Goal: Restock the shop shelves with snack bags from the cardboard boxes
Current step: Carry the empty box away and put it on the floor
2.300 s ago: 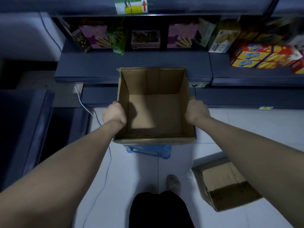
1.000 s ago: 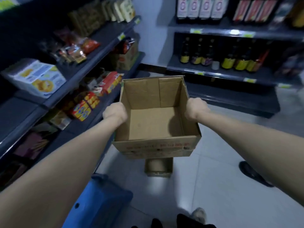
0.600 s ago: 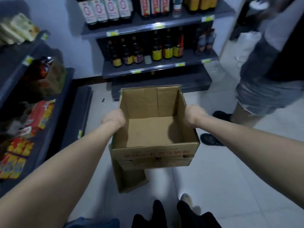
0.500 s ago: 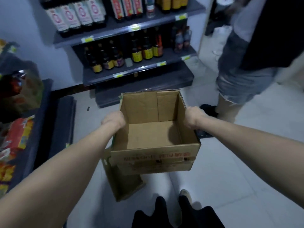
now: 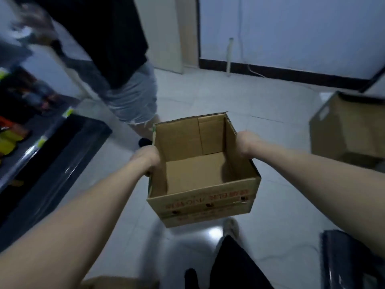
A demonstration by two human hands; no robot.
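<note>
An open, empty box (image 5: 203,170) is held above the floor (image 5: 270,126), gripped at its side walls by the left hand (image 5: 145,158) and right hand (image 5: 246,143).

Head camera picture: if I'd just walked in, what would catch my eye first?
First, the empty cardboard box held in mid-air at the centre, the left hand and right hand gripping its opposite walls. Next, another person in denim shorts standing close at upper left, blurred. A second cardboard box sits on the pale floor at far right.
</note>
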